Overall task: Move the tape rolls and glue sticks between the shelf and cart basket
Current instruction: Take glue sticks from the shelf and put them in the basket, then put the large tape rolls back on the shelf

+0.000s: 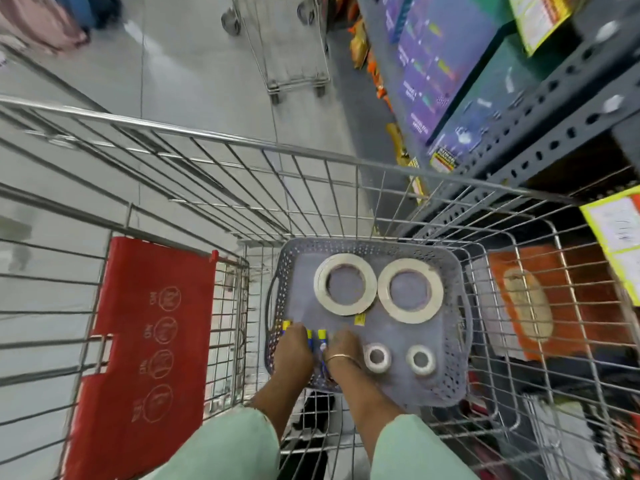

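A grey perforated plastic basket (446, 382) sits inside the wire shopping cart (242, 140). Two large beige tape rolls (345, 284) (410, 290) lie flat side by side at its far end. Two small white tape rolls (378, 357) (421, 359) lie nearer me on the right. Blue-and-yellow glue sticks (321, 336) lie at the basket's near left. My left hand (292, 351) is closed over the glue sticks. My right hand (343, 346), with a bangle at the wrist, rests on the sticks beside it; its grip is hidden.
A red child-seat flap (145, 341) stands at the cart's left. Grey metal shelving (540, 109) with purple boxes and yellow price tags runs along the right. Another empty cart (287, 46) stands ahead on the grey floor. An orange package (540, 299) lies beyond the cart's right wall.
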Available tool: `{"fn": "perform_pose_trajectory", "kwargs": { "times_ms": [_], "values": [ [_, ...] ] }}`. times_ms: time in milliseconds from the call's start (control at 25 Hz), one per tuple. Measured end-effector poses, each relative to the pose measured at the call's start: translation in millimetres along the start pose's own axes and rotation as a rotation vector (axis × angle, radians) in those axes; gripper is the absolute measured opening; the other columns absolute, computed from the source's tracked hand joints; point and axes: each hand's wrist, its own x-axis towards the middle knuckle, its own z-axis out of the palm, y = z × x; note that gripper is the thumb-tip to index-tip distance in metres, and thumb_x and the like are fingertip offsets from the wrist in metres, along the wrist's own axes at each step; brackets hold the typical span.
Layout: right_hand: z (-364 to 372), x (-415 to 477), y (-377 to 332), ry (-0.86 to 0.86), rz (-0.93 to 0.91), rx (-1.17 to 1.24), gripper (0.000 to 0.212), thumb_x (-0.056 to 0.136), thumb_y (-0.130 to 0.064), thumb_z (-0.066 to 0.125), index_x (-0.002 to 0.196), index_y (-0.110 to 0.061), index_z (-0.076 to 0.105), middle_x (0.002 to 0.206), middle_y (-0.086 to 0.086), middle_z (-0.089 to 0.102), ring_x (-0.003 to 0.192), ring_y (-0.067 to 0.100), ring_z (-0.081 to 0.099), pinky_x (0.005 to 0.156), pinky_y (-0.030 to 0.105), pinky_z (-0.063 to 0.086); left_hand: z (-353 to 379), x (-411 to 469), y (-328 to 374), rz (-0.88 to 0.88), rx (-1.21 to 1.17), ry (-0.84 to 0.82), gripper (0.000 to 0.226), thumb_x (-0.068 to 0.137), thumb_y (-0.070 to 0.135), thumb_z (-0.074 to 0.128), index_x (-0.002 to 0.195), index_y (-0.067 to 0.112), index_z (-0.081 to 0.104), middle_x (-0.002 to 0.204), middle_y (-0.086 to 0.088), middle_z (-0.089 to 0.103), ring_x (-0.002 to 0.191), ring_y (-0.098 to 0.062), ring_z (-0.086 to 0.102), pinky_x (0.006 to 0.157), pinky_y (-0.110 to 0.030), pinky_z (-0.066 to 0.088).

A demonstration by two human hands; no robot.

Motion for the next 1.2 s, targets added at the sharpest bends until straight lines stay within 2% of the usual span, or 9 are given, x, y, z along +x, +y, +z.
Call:
{"fn": "perform_pose_trajectory", "kwargs": {
  "times_ms": [160,280,400,520,600,720,840,1040,1200],
  "values": [
    [-35.3,-5.2,8.9,0.058,-0.002,0.165,0.021,0.092,-0.013,0.048,0.074,-0.014,0.059,0.108,0.013,0.063,0.091,0.017,0.057,0.067,0.02,0.033,-8.8,1.9,7.5,0.059,-0.033,0.019,0.019,0.08,0.009,0.059,0.078,0.015,0.041,0.102,-0.024,0.063,0.096,-0.037,0.06,0.07,-0.04,0.042],
    [-77.8,-1.0,18.1,0.446,-0.215,0.007,0.012,0.076,0.004,0.06,0.082,-0.003,0.067,0.089,0.018,0.07,0.083,0.032,0.069,0.059,0.027,0.05,-21.2,10.7,37.3,0.184,0.036,0.028,0.03,0.075,0.01,0.069,0.102,0.008,0.055,0.115,-0.016,0.059,0.107,-0.033,0.056,0.082,-0.041,0.045],
    [-96.1,19.5,42.0,0.41,-0.224,-0.237,0.022,0.043,-0.002,0.08,0.062,-0.007,0.069,0.061,0.011,0.068,0.057,0.028,0.069,0.042,0.024,0.054,-20.1,23.6,66.9,0.36,0.244,0.04,0.04,0.079,0.016,0.067,0.114,0.006,0.05,0.128,-0.014,0.048,0.117,-0.034,0.047,0.092,-0.043,0.041],
    [-90.3,34.6,69.2,0.299,-0.209,-0.351,0.046,0.046,-0.009,0.089,0.087,-0.004,0.071,0.081,0.014,0.072,0.079,0.03,0.069,0.057,0.031,0.059,-4.3,33.8,76.3,0.446,0.403,0.031,0.045,0.081,0.016,0.064,0.12,0.004,0.046,0.132,-0.017,0.044,0.118,-0.036,0.045,0.091,-0.044,0.039],
    [-87.4,35.0,78.7,0.383,-0.273,-0.458,0.038,0.052,-0.004,0.084,0.087,-0.002,0.07,0.081,0.017,0.071,0.078,0.034,0.069,0.058,0.034,0.058,3.8,40.1,75.7,0.496,0.436,0.052,0.038,0.08,0.009,0.061,0.115,0.001,0.05,0.123,-0.022,0.051,0.11,-0.039,0.05,0.083,-0.046,0.043],
    [-92.7,32.8,75.6,0.412,-0.374,-0.47,0.026,0.076,0.006,0.051,0.099,0.006,0.063,0.095,0.025,0.064,0.094,0.041,0.063,0.075,0.044,0.054,10.7,48.2,72.1,0.544,0.416,0.078,0.016,0.071,-0.003,0.063,0.088,-0.003,0.061,0.09,-0.026,0.062,0.083,-0.043,0.063,0.061,-0.043,0.049],
    [-101.6,29.3,77.1,0.425,-0.416,-0.58,0.042,0.08,0.011,0.054,0.12,0.002,0.05,0.121,0.02,0.054,0.117,0.035,0.047,0.095,0.04,0.042,5.4,43.8,73.8,0.517,0.316,0.095,0.018,0.085,-0.001,0.048,0.099,-0.004,0.058,0.103,-0.025,0.058,0.096,-0.041,0.057,0.073,-0.046,0.043],
    [-126.4,-14.2,77.4,0.494,-0.47,-0.55,0.038,0.087,0.008,0.04,0.124,0.0,0.048,0.125,0.019,0.053,0.122,0.033,0.045,0.1,0.04,0.04,-23.3,9.6,81.1,0.48,0.211,0.145,0.022,0.083,-0.006,0.044,0.1,-0.005,0.057,0.111,-0.024,0.056,0.102,-0.039,0.054,0.077,-0.046,0.044],
    [-164.7,-82.7,74.1,0.544,-0.522,-0.521,0.028,0.087,0.004,0.046,0.113,0.003,0.055,0.123,0.023,0.056,0.12,0.035,0.048,0.1,0.042,0.041,-64.0,-39.6,97.9,0.486,0.151,0.182,0.025,0.08,-0.009,0.049,0.102,-0.004,0.059,0.117,-0.024,0.058,0.107,-0.038,0.054,0.086,-0.048,0.047]
  ]
}}
